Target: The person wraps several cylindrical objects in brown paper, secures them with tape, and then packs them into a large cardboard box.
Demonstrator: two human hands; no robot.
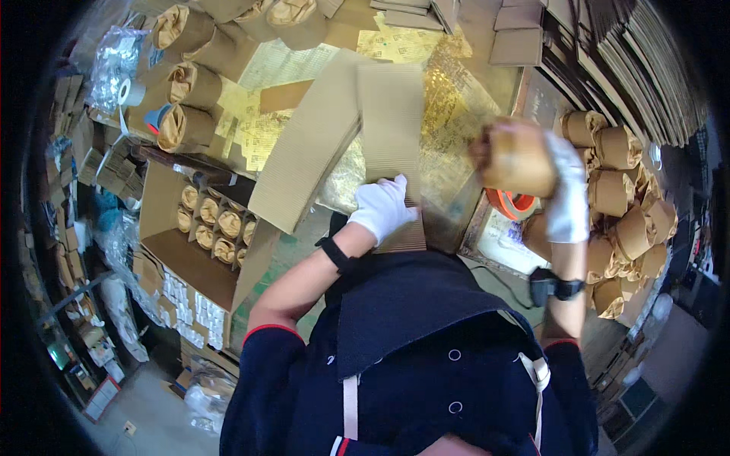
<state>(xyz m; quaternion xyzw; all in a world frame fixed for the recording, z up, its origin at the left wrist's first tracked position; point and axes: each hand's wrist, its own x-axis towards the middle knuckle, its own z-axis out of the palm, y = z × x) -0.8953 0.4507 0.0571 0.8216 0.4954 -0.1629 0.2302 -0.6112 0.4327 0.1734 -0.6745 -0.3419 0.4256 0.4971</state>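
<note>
My left hand (386, 207) wears a white glove and rests on the near end of a long corrugated cardboard strip (391, 114), its fingers closed over it at the strip's edge. A wider cardboard piece (308, 148) lies slantwise just left of that strip. At the right, my gloved right hand (569, 190) is wrapped round a brown paper-wrapped cylinder (521, 159), raised above the table and smeared by motion. Below the cylinder sits an orange ring-shaped roll (511, 204), partly covered by it.
Several paper-stuffed cardboard cylinders (620, 190) are piled at the right, and more (186, 128) stand at the far left. An open carton (182, 262) with divided compartments holds wrapped pieces on the left. Stacked flat cardboard (646, 72) leans at the far right.
</note>
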